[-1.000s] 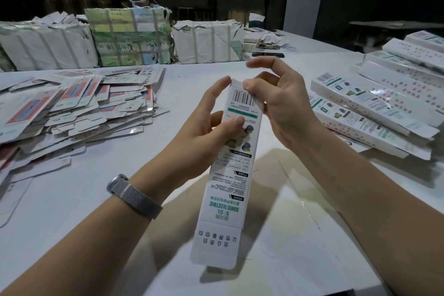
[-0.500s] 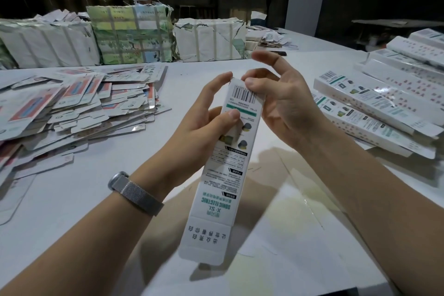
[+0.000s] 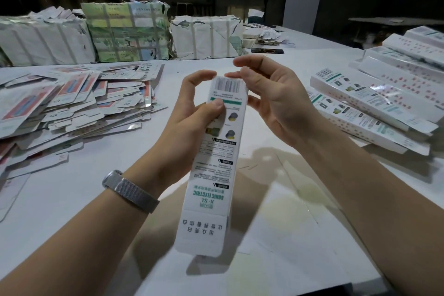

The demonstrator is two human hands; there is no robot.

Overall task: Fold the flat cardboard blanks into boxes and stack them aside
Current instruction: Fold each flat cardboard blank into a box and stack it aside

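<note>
Nearest me, the box's (image 3: 216,163) lower flap hangs open just above the counter (image 3: 72,199), not yet tucked. The box itself is held upright and a touch tilted, and it has dropped and swung slightly toward the person over the last second. The left hand (image 3: 189,125) grips it round the upper part, thumb pressed on the printed face, fingers curled behind. Up top is what changed: the right hand (image 3: 274,98), which a second ago had its thumb and fingers pinching the barcode end, has eased back; its fingers are now loose and spread, only the fingertips (image 3: 230,75) near or just touching the top edge. I would judge the top end closed, so the bottom flap comes next. Farther right lie the finished boxes (image 3: 374,103) in a stack; farther left, the heap of flat blanks (image 3: 72,103); beyond, wrapped bundles (image 3: 127,31) and another person.
</note>
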